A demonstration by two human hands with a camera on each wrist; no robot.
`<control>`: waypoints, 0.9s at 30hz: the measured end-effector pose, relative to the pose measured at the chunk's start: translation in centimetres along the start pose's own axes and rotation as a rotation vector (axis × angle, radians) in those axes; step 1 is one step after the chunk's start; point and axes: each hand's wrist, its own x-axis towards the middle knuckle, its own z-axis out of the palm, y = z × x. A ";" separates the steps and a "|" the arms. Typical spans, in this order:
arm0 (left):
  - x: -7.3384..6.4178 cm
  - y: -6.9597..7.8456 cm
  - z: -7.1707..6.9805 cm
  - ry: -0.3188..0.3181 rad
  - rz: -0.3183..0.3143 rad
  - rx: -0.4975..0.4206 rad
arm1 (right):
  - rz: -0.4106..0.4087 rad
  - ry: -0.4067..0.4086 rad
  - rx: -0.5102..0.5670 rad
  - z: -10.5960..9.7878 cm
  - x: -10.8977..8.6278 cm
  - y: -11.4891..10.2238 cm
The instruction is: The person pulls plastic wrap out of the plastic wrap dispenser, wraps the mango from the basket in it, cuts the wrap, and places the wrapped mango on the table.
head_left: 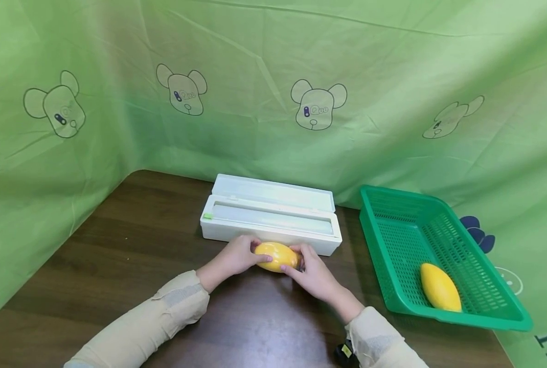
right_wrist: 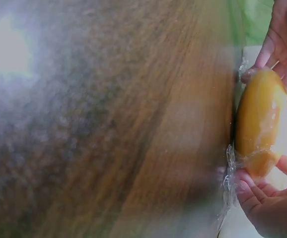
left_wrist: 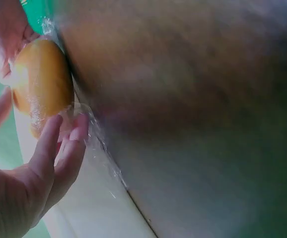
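Observation:
A yellow mango (head_left: pixel 277 256) lies between my two hands, just in front of the white cling film box (head_left: pixel 269 232). My left hand (head_left: pixel 242 254) holds its left end, thumb on the near side. At the other end, my right hand (head_left: pixel 317 276) grips it between thumb and fingers. Clear cling film (right_wrist: pixel 229 181) covers the mango and bunches up loosely at both ends, as the wrist views show. In the left wrist view, more loose film (left_wrist: pixel 104 153) trails past the fingers of the left hand (left_wrist: pixel 39 183).
The box's lid (head_left: pixel 273 190) stands raised at the back. To the right, a green plastic basket (head_left: pixel 379 255) holds a second mango (head_left: pixel 440 287). A small black object (head_left: pixel 345 353) sits by the right sleeve. Green curtain (head_left: pixel 255 87) hangs behind the wooden table (head_left: pixel 131 250).

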 end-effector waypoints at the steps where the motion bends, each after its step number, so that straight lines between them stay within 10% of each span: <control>1: 0.0 0.0 0.0 0.000 0.002 0.001 | 0.003 0.002 0.026 0.0 0.0 0.0; 7: 0.1 0.6 -0.6 0.015 -0.023 -0.062 | 0.073 0.097 0.227 0.3 -0.3 -0.3; 19: -0.8 2.7 -1.8 -0.026 -0.108 -0.520 | 0.223 0.666 0.917 0.9 0.8 -4.3; 27: -1.7 3.3 -1.8 -0.112 -0.056 -0.655 | 0.343 0.493 1.215 -0.5 1.0 -5.6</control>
